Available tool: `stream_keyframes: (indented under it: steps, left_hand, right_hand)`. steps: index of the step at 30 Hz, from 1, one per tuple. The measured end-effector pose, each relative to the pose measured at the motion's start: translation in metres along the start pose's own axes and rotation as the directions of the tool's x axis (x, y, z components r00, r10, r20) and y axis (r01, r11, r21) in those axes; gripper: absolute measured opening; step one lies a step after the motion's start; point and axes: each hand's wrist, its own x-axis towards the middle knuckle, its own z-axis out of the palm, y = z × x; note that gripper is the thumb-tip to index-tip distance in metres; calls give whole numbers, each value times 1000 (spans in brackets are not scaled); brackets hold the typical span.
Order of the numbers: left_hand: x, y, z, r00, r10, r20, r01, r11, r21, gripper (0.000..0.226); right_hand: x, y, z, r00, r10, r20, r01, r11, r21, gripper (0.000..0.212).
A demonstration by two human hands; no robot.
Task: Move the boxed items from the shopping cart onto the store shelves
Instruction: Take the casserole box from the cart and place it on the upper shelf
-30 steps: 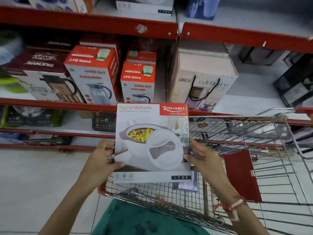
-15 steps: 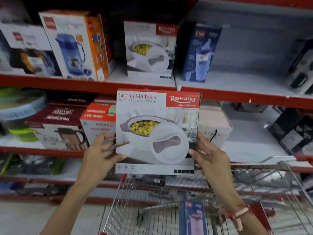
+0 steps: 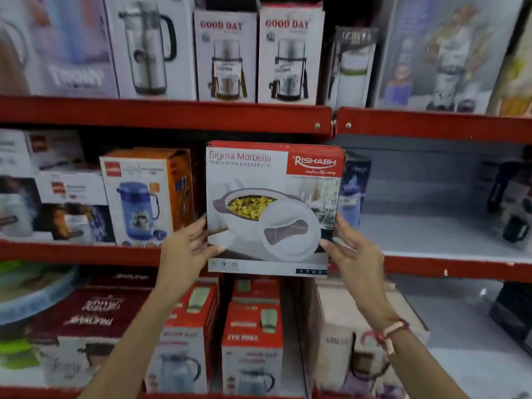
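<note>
I hold a white and red casserole box (image 3: 270, 208), printed "Sigma Marbella", upright in front of the middle shelf (image 3: 449, 266). My left hand (image 3: 187, 249) grips its lower left edge and my right hand (image 3: 351, 251) grips its lower right edge. The box's bottom edge sits at about the level of the shelf's red front lip. It hides whatever stands on the shelf behind it. The shopping cart is out of view.
An orange box with a blue jug (image 3: 149, 197) stands just left of the held box; a blue bottle box (image 3: 354, 191) peeks out on its right. Bare grey shelf (image 3: 431, 228) extends to the right. Flask boxes (image 3: 227, 56) fill the upper shelf, red boxes (image 3: 253, 344) the lower.
Both hands have lifted the casserole box from over the cart up to the middle shelf. The view has tilted upward, and the cart has dropped out of sight.
</note>
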Motion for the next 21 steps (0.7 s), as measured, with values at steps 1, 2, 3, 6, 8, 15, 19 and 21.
stream_keyframes:
  steps: [1,2,3,6,8,15,19,21]
  left_hand:
    - [11,-4,0,1000,15,6,-15,999,33,67]
    - [20,-8,-1,1000,24,12,-25,997,68,68]
    - [28,-13,-2,999,37,17,-38,994,99,68]
    - [50,-24,0,998,65,-7,-64,991,115,68]
    - [63,-33,6,996,90,-25,-87,989,119,69]
    - [78,-65,23,999,33,-33,-28,990,142,65]
    - [78,-89,27,999,4,-49,5,984,178,68]
    - [78,-99,27,998,-26,-57,38,976,214,70]
  right_hand:
    - [10,3,6,1000,-13,5,13,1000,-5,60]
    - [19,6,12,1000,-18,14,18,1000,-6,60]
    - [27,10,18,1000,-19,22,19,1000,-7,60]
    - [47,22,32,999,-26,18,27,1000,-15,60]
    - [58,32,39,1000,-31,5,31,999,-19,59]
    - [72,63,57,999,40,-3,-40,998,-53,62]
    - [70,75,61,997,66,-30,-69,989,-128,60]
    - [68,80,64,997,61,-42,-67,985,-156,60]
